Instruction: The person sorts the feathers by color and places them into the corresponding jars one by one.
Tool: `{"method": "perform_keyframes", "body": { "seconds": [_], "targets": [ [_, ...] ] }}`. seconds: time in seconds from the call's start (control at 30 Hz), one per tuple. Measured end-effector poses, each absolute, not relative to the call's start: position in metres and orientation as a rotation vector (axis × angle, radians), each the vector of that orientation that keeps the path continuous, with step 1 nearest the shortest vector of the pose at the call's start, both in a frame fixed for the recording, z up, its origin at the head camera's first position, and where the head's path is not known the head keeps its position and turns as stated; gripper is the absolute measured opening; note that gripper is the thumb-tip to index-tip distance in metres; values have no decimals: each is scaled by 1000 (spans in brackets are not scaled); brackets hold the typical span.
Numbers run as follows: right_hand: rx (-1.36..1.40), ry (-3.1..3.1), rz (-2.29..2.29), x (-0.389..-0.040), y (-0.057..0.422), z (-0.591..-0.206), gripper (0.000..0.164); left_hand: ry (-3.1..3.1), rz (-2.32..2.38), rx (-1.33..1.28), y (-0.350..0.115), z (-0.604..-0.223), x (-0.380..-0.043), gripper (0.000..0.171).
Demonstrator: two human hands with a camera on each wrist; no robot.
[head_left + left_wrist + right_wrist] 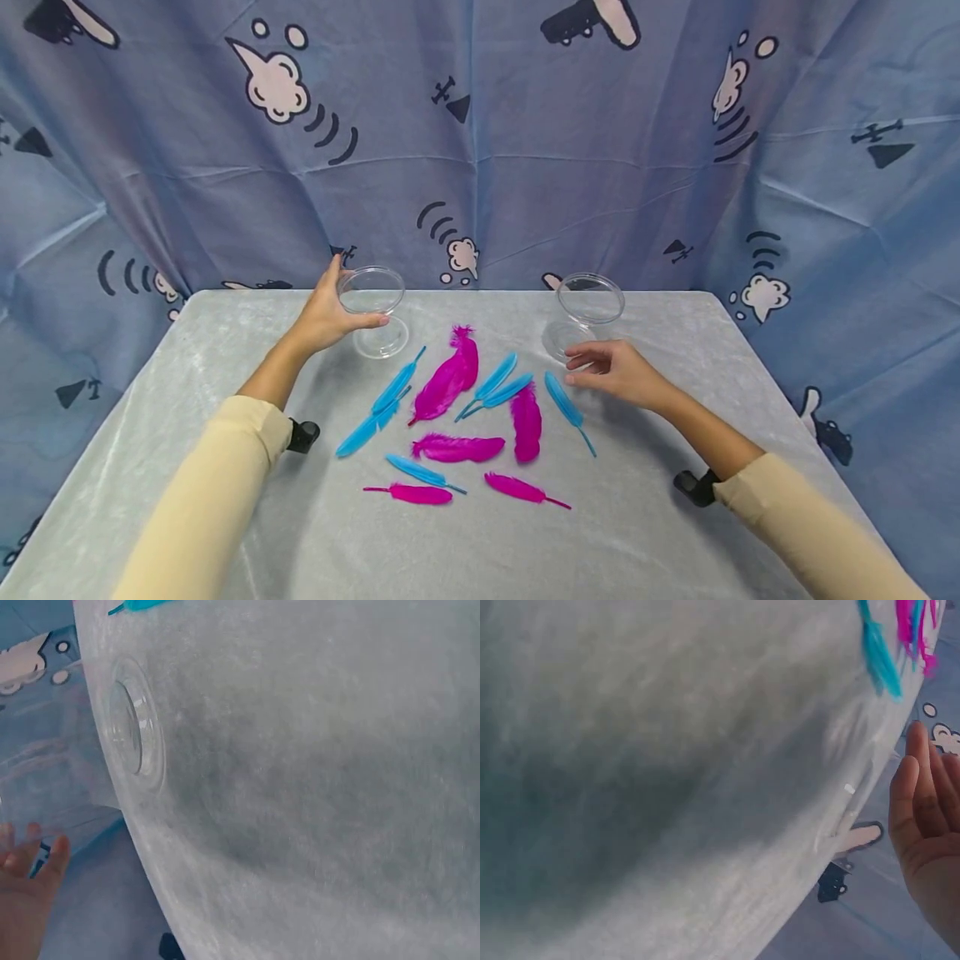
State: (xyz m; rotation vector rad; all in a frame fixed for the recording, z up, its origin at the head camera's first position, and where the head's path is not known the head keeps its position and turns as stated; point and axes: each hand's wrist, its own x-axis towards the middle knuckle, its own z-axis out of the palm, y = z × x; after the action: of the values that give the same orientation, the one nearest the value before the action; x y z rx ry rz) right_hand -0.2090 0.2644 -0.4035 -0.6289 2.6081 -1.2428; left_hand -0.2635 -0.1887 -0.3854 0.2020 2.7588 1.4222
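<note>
In the head view, a clear plastic cup [381,342] stands at the back left of the table. My left hand [330,312] is spread at its left side, thumb straight across the front and fingers pointing up beside the rim; firm contact cannot be made out. In the left wrist view the cup's round base [139,731] rests on the cloth. A second clear cup [590,317] stands at the back right. Just in front of it is my right hand [618,371], fingers loosely bent, holding nothing. Between the cups lie pink feathers [450,379] and blue feathers [393,383].
More pink feathers [459,448] and blue feathers [426,473] lie scattered towards the table's front. A pale cloth covers the table [600,533]. Behind its back edge hangs a patterned blue curtain [510,192].
</note>
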Motion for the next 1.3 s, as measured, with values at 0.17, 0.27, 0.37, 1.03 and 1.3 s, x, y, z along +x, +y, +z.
{"method": "perform_keyframes", "body": {
  "seconds": [0.17, 0.27, 0.37, 1.03, 1.3],
  "targets": [
    [-541, 2567, -1231, -210, 263, -409, 49, 2719, 1457, 169, -190, -386, -265, 123],
    [-492, 2523, -1224, -211, 262, -411, 48, 2704, 1476, 191, -191, -386, -265, 114],
    [-450, 2496, -1217, -212, 259, -415, 48, 2666, 1504, 210, -192, -385, -265, 110],
    [-343, 2548, -1260, -217, 242, -430, 29, 2522, 1494, 209, -189, -377, -262, 109],
    [-354, 2620, -1210, -219, 234, -436, 24, 2492, 1509, 200, -190, -379, -262, 108]
  ]
}}
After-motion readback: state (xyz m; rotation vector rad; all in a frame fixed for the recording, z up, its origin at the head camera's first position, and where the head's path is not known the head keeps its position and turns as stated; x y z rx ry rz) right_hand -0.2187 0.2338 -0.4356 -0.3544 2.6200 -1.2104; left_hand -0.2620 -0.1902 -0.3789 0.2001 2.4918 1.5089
